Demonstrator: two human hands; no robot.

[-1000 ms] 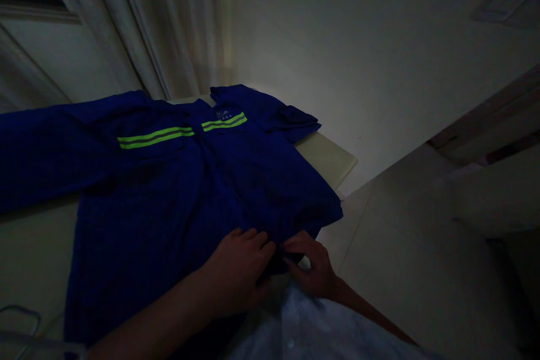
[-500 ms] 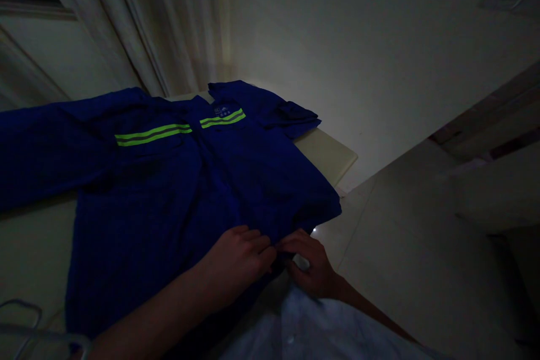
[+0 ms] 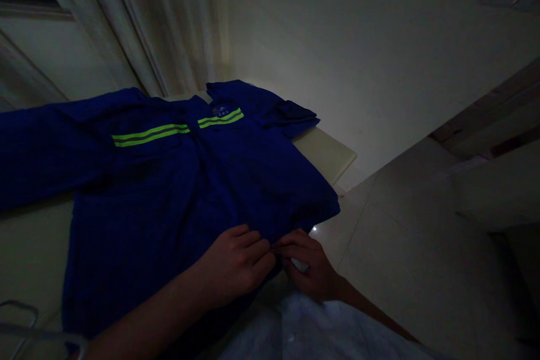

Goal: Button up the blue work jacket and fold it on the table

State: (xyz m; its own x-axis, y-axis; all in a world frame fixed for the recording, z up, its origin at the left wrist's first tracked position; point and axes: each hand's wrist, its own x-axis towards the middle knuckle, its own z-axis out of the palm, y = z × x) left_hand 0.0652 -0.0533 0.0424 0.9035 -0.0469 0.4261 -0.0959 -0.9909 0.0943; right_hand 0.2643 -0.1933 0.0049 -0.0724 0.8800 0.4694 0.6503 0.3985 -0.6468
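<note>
A dark blue work jacket [image 3: 139,225] with yellow-green reflective stripes across the chest lies spread out, front side up. Its sleeve on the left stretches out of view, while the one on the right is bunched at the far corner. My left hand [image 3: 240,261] is closed on the jacket's front edge near the bottom hem. Right beside it, my right hand [image 3: 307,264] pinches the same edge between thumb and fingers. The fingertips of both hands nearly meet, and the exact bit of cloth between them is hard to make out in the dim light.
Beneath the jacket is a pale table [image 3: 327,152], its corner showing at the right. A wire hanger [image 3: 42,333] lies at the lower left. Curtains [image 3: 169,22] and a white wall [image 3: 337,56] stand behind. Tiled floor [image 3: 405,236] extends to the right.
Both hands stay at the jacket's front edge, with only slight finger movement. The whole view has shifted a little; the jacket lies as before.
</note>
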